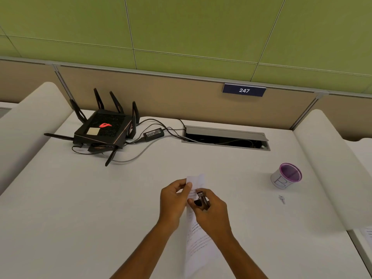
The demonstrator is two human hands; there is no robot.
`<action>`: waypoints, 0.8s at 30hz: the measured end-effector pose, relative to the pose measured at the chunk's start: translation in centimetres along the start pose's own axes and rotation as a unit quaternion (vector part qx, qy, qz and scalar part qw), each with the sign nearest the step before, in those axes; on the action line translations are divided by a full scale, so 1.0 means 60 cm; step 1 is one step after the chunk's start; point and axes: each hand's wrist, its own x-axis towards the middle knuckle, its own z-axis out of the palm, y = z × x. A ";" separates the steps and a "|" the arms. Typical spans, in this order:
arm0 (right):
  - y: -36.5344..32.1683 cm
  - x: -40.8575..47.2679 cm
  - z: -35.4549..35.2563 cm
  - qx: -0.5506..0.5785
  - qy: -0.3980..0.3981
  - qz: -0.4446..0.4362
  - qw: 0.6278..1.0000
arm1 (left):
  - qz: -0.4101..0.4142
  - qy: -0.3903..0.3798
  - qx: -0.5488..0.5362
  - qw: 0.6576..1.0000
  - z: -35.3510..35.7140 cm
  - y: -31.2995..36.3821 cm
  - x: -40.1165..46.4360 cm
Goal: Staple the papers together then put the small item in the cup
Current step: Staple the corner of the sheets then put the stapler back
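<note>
White printed papers [196, 246] are held up over the desk, seen almost edge-on. My left hand [174, 200] pinches them near their top edge. My right hand [212, 210] grips a small black stapler [202, 199] whose jaw sits against the papers just below my left thumb. A white cup with a purple rim [285, 176] stands upright on the desk to the right. A small metallic item [282, 199] lies on the desk just in front of the cup.
A black router [101, 130] with several antennas sits at the back left, with a power brick [153, 134] and cables running to an open cable hatch [225, 137]. Rounded white dividers [330, 168] bound the desk on both sides.
</note>
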 end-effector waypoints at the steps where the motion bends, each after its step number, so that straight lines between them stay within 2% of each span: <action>1: -0.003 0.000 0.000 0.003 -0.003 0.002 1.000 | 0.000 0.005 -0.014 1.000 0.003 0.005 -0.006; 8: -0.007 0.002 -0.012 0.021 0.030 -0.024 0.999 | 0.055 -0.037 -0.005 0.998 0.009 0.029 -0.044; 11: -0.016 0.005 -0.027 0.078 0.068 0.022 0.994 | 0.116 -0.049 0.026 0.992 0.002 0.034 -0.053; 14: -0.039 0.010 -0.046 0.195 0.059 0.096 0.974 | 0.215 -0.039 0.102 0.970 -0.006 0.035 -0.061; 17: -0.052 0.017 -0.063 0.282 0.030 0.146 0.948 | 0.273 -0.032 0.177 0.945 -0.012 0.025 -0.066; 20: -0.050 0.025 -0.074 0.326 0.010 0.172 0.930 | 0.296 -0.035 0.230 0.927 -0.016 0.015 -0.075; 24: -0.054 0.030 -0.080 0.382 0.001 0.191 0.904 | 0.282 -0.049 0.242 0.927 -0.020 0.009 -0.087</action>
